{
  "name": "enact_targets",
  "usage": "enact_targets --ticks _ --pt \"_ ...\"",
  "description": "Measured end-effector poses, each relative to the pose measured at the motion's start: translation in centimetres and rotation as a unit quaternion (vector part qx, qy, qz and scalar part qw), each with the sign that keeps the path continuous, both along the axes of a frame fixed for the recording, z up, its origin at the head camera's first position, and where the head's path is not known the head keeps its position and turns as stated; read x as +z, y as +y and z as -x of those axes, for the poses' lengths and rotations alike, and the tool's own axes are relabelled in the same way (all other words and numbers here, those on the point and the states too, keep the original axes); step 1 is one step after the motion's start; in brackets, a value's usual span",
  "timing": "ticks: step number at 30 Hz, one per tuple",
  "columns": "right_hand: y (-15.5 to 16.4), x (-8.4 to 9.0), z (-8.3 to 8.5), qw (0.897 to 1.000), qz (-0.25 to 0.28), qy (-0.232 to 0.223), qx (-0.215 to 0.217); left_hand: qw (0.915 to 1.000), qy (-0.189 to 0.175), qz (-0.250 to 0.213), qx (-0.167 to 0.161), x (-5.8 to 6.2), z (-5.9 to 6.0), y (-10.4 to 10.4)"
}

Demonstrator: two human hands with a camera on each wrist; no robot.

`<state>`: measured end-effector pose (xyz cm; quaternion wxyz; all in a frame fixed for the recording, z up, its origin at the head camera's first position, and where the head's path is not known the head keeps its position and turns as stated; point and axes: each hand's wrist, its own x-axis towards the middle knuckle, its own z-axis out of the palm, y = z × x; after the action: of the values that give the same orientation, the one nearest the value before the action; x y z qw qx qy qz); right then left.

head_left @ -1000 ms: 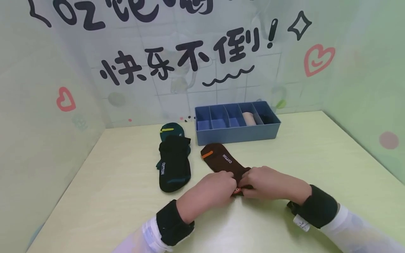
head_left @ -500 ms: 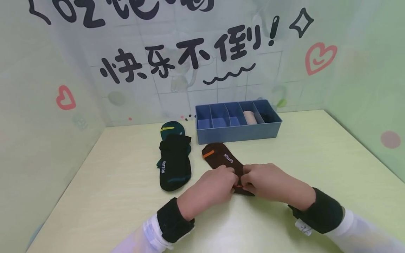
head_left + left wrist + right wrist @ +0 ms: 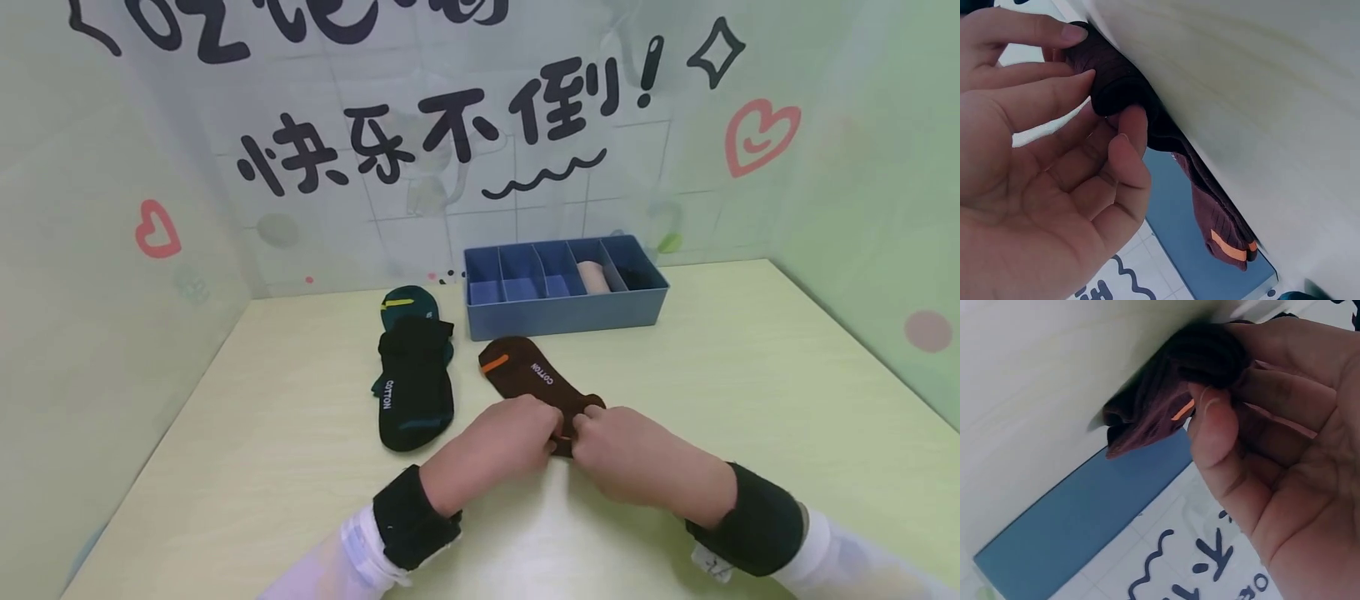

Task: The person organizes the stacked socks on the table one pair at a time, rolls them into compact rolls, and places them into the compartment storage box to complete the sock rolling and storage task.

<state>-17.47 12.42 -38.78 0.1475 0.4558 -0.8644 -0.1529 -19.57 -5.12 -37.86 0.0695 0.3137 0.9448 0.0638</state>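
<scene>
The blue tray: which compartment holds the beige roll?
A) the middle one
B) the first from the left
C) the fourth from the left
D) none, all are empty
C: the head view shows the beige roll in the fourth of five compartments of the blue tray, counted from the left; the three to its left show only bare floor.

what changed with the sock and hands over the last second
Both hands, left hand and right hand, keep pinching the near end of the brown sock and have rolled it a little further up, away from the person. The dark socks and blue organizer stayed put.
</scene>
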Motion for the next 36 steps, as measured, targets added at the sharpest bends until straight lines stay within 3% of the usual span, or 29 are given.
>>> enact_targets --ticks 6,12,19,24,28,31,33,36 --pt "0.5 0.4 0.8 0.993 0.060 -0.099 -0.019 0.9999 -0.005 0.014 0.008 0.2 -0.1 0.4" --pt "0.6 0.6 1.2 0.981 0.087 -0.161 -0.060 0.9982 0.052 0.028 -0.011 0.1 -0.4 0.5" --pt "0.9 0.4 2.1 0.948 0.151 -0.253 -0.124 0.9984 0.048 0.028 -0.005 0.0 -0.2 0.4" --pt "0.8 0.4 2.2 0.936 0.173 -0.274 -0.137 0.9989 0.035 0.033 -0.006 0.0 -0.1 0.2" --pt "0.9 0.1 2.3 0.930 0.197 -0.279 -0.134 0.9966 0.049 0.064 -0.017 -0.1 -0.2 0.3" --pt "0.7 -0.1 2.3 0.940 0.191 -0.253 -0.125 0.9913 0.085 0.094 -0.035 -0.3 -0.3 0.3" --pt "0.6 -0.2 2.0 0.959 0.159 -0.206 -0.113 0.9885 0.103 0.103 -0.042 -0.5 -0.4 0.3" --pt "0.3 -0.3 1.4 0.988 0.091 -0.097 -0.072 0.9859 0.116 0.110 -0.049 -0.5 -0.4 0.3"
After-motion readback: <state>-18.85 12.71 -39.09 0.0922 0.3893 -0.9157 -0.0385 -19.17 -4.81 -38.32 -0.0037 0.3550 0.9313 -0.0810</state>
